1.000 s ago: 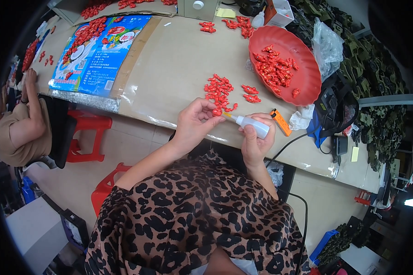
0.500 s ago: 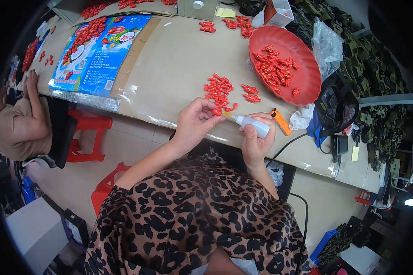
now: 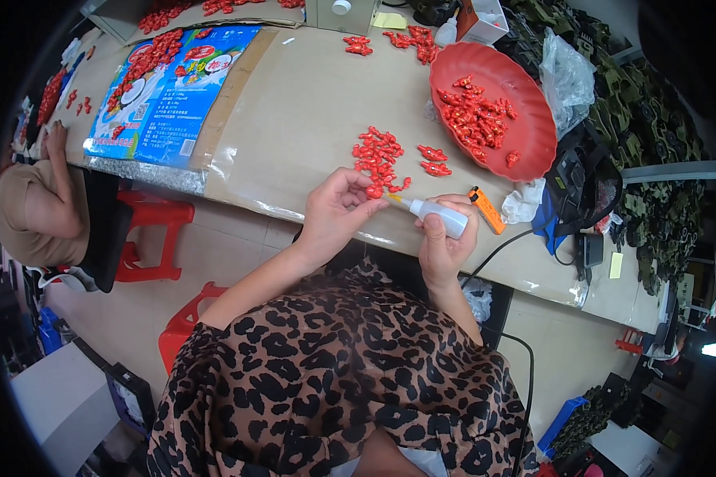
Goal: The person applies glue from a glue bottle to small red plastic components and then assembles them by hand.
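Head view: your left hand [image 3: 334, 211] is pinching a small red piece [image 3: 374, 191] just above the surface [image 3: 294, 119], while your right hand [image 3: 444, 242] is gripping a white squeeze bottle [image 3: 439, 217], nozzle touching it. Piece is looking light, rigid and slippery, so you are holding its edges; the bottle's soft middle suits squeezing.

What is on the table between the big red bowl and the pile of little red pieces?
In the head view, two separate small red pieces lie on the tan table between the red bowl and the pile of red pieces. Nothing else sits there.
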`<action>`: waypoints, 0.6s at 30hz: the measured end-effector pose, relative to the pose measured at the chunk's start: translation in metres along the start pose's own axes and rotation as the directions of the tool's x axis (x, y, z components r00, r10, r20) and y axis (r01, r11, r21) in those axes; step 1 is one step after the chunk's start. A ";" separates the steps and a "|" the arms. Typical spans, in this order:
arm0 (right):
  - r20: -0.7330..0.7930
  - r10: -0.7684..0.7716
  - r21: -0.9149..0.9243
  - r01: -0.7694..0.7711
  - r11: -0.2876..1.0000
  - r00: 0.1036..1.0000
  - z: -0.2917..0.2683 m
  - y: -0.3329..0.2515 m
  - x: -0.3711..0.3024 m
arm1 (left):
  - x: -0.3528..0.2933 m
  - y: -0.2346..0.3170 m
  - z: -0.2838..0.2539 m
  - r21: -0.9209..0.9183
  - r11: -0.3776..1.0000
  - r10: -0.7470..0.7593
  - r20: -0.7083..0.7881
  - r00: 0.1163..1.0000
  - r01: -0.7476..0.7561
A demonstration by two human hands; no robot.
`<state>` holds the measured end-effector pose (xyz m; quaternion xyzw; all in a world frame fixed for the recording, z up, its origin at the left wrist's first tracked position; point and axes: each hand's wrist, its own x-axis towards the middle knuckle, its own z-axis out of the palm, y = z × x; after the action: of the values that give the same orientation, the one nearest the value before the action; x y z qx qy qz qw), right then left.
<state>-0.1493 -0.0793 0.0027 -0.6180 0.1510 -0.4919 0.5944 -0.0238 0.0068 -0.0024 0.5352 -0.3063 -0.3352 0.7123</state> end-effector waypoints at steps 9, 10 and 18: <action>-0.010 0.026 0.003 -0.026 1.000 1.000 0.000 -0.001 -0.001 | 0.001 -0.002 -0.001 0.010 1.000 0.006 -0.002 1.000 -0.006; -0.006 0.028 0.007 -0.028 1.000 1.000 0.000 -0.001 -0.001 | 0.001 -0.002 -0.001 0.014 1.000 0.002 -0.002 1.000 -0.002; -0.098 0.225 0.381 -0.172 0.908 0.970 0.002 -0.003 0.010 | 0.006 0.015 -0.008 0.027 1.000 -0.004 0.165 0.986 0.000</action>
<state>-0.1441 -0.0853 0.0098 -0.4405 0.1588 -0.4904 0.7350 -0.0120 0.0096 0.0111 0.5155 -0.3683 -0.3750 0.6767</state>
